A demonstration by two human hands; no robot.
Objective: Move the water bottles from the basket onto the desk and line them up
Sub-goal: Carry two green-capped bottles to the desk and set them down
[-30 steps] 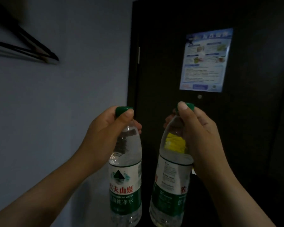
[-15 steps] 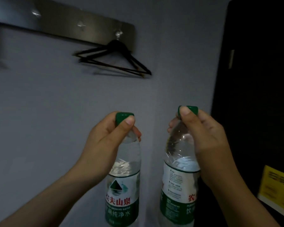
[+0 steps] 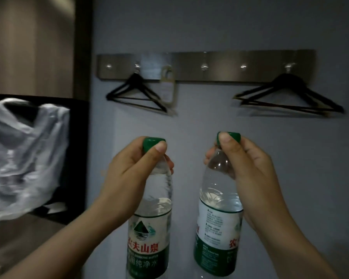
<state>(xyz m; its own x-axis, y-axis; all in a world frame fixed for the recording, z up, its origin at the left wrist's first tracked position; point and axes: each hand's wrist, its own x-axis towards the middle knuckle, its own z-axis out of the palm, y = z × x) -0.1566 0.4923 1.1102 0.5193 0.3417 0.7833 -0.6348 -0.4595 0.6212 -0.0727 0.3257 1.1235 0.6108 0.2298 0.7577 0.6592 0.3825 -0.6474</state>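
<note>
I hold two clear water bottles with green caps and green-and-white labels, both upright in front of a grey wall. My left hand [image 3: 133,168] grips the neck of the left bottle [image 3: 149,234], thumb on its cap. My right hand [image 3: 248,168] grips the neck of the right bottle [image 3: 216,228] the same way. The bottles hang side by side, a small gap between them. No basket shows in the view. A brownish desk surface [image 3: 28,232] lies at the lower left.
A metal hook rail [image 3: 206,66] on the wall carries two black hangers [image 3: 137,93] [image 3: 288,95] and a paper door tag [image 3: 167,85]. At the left, a crumpled white plastic bag [image 3: 22,158] lies against a black panel [image 3: 77,154].
My view has swung left: the dark door and poster are gone, the hook rail, second hanger, plastic bag and desk corner have come in. Both hands keep their grip on the bottles.
</note>
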